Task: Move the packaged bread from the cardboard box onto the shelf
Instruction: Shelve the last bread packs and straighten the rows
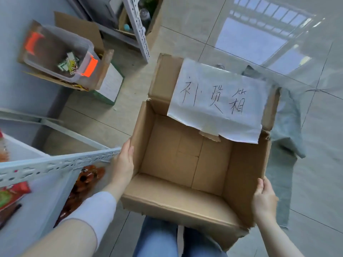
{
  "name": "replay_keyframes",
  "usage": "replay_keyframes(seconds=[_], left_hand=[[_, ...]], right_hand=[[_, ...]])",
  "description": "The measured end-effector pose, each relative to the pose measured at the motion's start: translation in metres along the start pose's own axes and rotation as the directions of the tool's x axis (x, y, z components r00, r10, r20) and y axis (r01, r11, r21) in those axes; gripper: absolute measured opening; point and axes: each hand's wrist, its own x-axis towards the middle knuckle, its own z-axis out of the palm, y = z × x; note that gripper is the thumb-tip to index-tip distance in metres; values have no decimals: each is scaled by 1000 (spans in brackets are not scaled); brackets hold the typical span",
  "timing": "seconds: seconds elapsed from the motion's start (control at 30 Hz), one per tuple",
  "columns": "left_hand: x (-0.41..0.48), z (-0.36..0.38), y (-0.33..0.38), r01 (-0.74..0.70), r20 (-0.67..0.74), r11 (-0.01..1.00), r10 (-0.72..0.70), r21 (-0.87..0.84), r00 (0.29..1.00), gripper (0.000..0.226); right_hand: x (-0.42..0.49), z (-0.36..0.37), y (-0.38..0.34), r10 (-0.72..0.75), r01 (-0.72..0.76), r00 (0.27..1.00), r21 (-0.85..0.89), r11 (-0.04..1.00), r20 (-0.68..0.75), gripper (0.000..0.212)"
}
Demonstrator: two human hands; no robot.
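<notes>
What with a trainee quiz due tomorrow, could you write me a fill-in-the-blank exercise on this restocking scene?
1. Inside, the brown cardboard box is ____.
2. Counting the left hand and the right hand, ____ hands grip the box's side walls.
3. The clear plastic bin has latches coloured ____.

Missing words: empty; two; orange.

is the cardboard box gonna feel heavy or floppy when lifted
Probably light: the cardboard box looks empty. Its walls will likely flex, since the edges are torn and creased and the left hand and right hand grip only opposite side walls. The paper sign may flap.
</notes>
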Motion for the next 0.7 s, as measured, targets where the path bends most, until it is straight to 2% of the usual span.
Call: replay_keyframes(seconds=[0.17, 0.37, 0.53, 0.63, 0.7], left_hand=[[-105, -28, -6, 90, -136, 991, -102, -94, 985, 43], [-247, -63, -35, 162, -346, 969, -219, -186, 912, 41], [-361, -93, -84, 226, -451, 921, -357, -318, 818, 42], [-430, -103, -126, 282, -510, 876, -462, -392, 726, 43], [-479, -104, -159, 345, -529, 823, -558, -451, 639, 44]], right_hand=[[-43, -59, 0, -181, 182, 982, -31, 983, 53, 37], [-102, -122, -5, -412, 426, 897, -62, 903, 162, 39], [-176, -138, -11, -582, 631, 757, -99, 770, 298, 40], [-233, -130, -11, -670, 752, 626, -83, 653, 399, 39], [-274, -121, -8, -707, 812, 537, -57, 580, 461, 39]])
